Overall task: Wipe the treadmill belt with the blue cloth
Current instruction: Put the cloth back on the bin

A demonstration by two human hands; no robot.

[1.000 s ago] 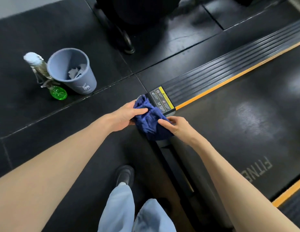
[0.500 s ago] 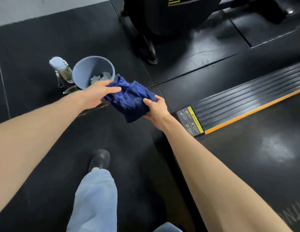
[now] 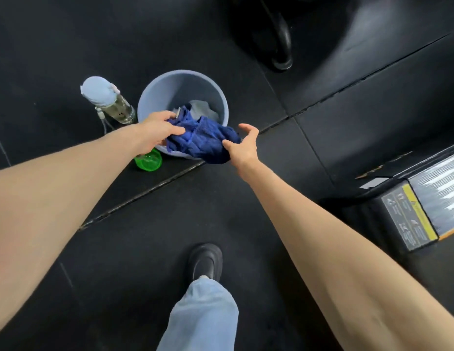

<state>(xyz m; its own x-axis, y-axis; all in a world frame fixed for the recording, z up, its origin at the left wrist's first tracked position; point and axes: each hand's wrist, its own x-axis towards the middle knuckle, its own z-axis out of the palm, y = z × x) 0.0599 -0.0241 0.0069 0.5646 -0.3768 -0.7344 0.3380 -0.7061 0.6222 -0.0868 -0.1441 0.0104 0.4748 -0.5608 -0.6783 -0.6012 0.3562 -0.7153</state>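
The crumpled blue cloth point(image 3: 203, 140) hangs over the near rim of a grey-blue bucket point(image 3: 222, 97) on the floor. My left hand point(image 3: 155, 130) grips the cloth's left end above the bucket's mouth. On the cloth's right side is my right hand point(image 3: 243, 148), fingers spread and straight, with only the thumb touching the fabric. Of the treadmill point(image 3: 443, 178), just a rear corner with its ribbed side rail and a yellow warning label point(image 3: 408, 216) shows at the right edge. The belt itself is out of view.
A clear bottle with a pale blue cap point(image 3: 104, 97) stands left of the bucket, and a green spray bottle point(image 3: 148, 162) lies by its near side. Crumpled paper lies inside the bucket. Another machine's black foot point(image 3: 281, 46) is at the top. My black shoe point(image 3: 205, 262) stands on the mat.
Both hands carried the cloth from the treadmill corner leftward to the bucket. My right hand, which was pinching the cloth, has spread its fingers and let go.
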